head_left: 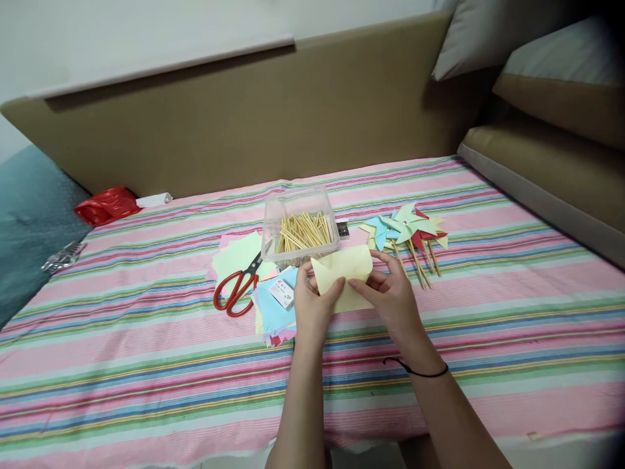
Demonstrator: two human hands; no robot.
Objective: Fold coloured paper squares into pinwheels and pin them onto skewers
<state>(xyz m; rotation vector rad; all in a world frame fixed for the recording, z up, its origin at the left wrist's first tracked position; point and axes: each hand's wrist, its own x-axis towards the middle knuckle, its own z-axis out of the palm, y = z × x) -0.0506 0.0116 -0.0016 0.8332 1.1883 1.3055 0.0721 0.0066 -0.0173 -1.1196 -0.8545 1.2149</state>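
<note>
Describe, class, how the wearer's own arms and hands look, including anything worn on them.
The left hand and right hand are gloveless, and no sleeves show on the forearms. Around the right wrist runs a thin black cord with a loose end sticking out; the left wrist shows none.

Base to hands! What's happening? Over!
Grip: left hand, right hand, both on pale yellow paper. Paper bent, not flat. Scissors lie left, out of the way.
</note>
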